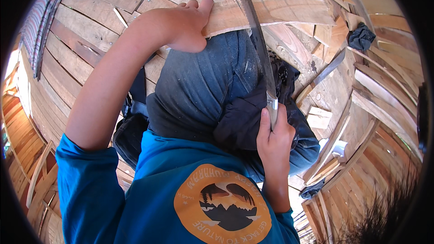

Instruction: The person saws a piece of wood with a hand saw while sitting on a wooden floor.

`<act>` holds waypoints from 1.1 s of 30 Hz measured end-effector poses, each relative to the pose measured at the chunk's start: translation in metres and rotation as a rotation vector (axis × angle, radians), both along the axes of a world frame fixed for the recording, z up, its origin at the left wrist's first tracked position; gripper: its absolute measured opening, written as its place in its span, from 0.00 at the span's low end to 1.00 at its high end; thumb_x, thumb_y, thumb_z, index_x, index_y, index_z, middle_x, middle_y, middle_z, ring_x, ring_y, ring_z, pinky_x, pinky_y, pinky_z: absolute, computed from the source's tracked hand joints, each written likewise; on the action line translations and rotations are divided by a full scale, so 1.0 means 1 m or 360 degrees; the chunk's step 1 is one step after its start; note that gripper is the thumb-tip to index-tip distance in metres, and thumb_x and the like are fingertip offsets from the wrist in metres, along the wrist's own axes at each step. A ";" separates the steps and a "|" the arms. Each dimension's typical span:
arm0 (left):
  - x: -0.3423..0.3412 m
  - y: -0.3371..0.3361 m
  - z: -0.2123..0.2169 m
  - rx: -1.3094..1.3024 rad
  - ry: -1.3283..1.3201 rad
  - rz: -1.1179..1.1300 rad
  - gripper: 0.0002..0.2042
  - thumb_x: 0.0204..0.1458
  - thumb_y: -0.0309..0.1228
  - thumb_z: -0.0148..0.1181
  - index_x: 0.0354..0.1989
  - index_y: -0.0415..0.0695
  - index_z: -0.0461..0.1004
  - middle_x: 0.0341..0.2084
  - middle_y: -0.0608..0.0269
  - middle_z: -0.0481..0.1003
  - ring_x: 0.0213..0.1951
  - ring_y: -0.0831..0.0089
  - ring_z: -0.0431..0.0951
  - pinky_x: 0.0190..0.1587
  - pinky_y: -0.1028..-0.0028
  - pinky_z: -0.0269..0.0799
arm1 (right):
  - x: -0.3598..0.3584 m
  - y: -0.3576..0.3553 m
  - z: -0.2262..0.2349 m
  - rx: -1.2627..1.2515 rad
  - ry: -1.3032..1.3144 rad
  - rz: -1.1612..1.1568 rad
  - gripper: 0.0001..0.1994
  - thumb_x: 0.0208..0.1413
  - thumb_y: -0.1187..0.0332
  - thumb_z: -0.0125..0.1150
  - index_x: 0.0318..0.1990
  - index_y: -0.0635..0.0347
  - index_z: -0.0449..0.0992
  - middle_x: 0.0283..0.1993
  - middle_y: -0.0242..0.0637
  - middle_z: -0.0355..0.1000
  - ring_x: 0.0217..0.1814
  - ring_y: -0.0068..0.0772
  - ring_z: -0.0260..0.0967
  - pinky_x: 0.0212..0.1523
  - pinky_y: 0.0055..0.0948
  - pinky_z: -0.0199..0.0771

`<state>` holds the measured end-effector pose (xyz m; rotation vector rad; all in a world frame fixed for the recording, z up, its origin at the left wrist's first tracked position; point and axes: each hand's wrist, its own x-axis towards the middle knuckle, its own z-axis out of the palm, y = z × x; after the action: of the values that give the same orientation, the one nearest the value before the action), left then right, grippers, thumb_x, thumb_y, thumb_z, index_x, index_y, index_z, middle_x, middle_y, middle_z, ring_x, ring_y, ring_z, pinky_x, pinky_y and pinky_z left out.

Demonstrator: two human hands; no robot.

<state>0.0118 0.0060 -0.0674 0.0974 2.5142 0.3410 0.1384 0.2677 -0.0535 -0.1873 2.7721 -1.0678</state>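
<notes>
Hands work together, left (187,25) pinning the plank (271,11), right (273,138) gripping the saw (257,40), whose cut looks barely begun.

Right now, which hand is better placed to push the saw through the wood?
The right hand: it already grips the handle of the hand saw, whose blade crosses the wooden strip. The left hand is busy pinning the strip down.

Single head-mounted fisheye view, facing steeply down.
We look at close range onto our own chest and raised knee; plank edges bend toward the dark rim.
</notes>
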 end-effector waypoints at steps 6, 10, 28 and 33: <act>-0.001 0.000 0.000 -0.0019 -0.0003 -0.0019 0.39 0.39 0.19 0.49 0.65 0.38 0.46 0.53 0.35 0.67 0.59 0.44 0.68 0.56 0.55 0.69 | 0.000 -0.001 0.001 0.0012 -0.0013 -0.0006 0.08 0.62 0.72 0.56 0.46 0.64 0.72 0.24 0.52 0.72 0.25 0.53 0.76 0.23 0.38 0.72; -0.002 0.003 0.005 -0.0033 -0.0041 -0.0027 0.38 0.39 0.19 0.49 0.65 0.37 0.46 0.53 0.35 0.68 0.58 0.44 0.69 0.56 0.55 0.70 | 0.000 0.000 0.001 0.0010 0.0004 -0.0001 0.08 0.62 0.72 0.56 0.46 0.65 0.72 0.24 0.52 0.73 0.26 0.52 0.77 0.23 0.38 0.72; 0.005 -0.001 -0.004 0.0020 0.0143 -0.0071 0.34 0.40 0.19 0.51 0.61 0.36 0.51 0.47 0.37 0.70 0.57 0.43 0.70 0.57 0.56 0.69 | -0.009 -0.004 0.008 0.0232 -0.0022 0.0032 0.06 0.63 0.69 0.56 0.42 0.63 0.70 0.22 0.54 0.72 0.25 0.57 0.74 0.22 0.45 0.70; 0.014 -0.001 -0.010 0.0054 0.0305 -0.0080 0.34 0.40 0.19 0.51 0.61 0.35 0.51 0.49 0.37 0.68 0.59 0.44 0.68 0.59 0.57 0.67 | -0.027 -0.008 0.008 0.0226 -0.0108 0.0000 0.09 0.63 0.68 0.56 0.43 0.67 0.70 0.26 0.59 0.71 0.31 0.64 0.72 0.26 0.47 0.70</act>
<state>0.0258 0.0047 -0.0770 0.2156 2.6900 0.3691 0.1116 0.2594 -0.0458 -0.1304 2.7727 -0.8559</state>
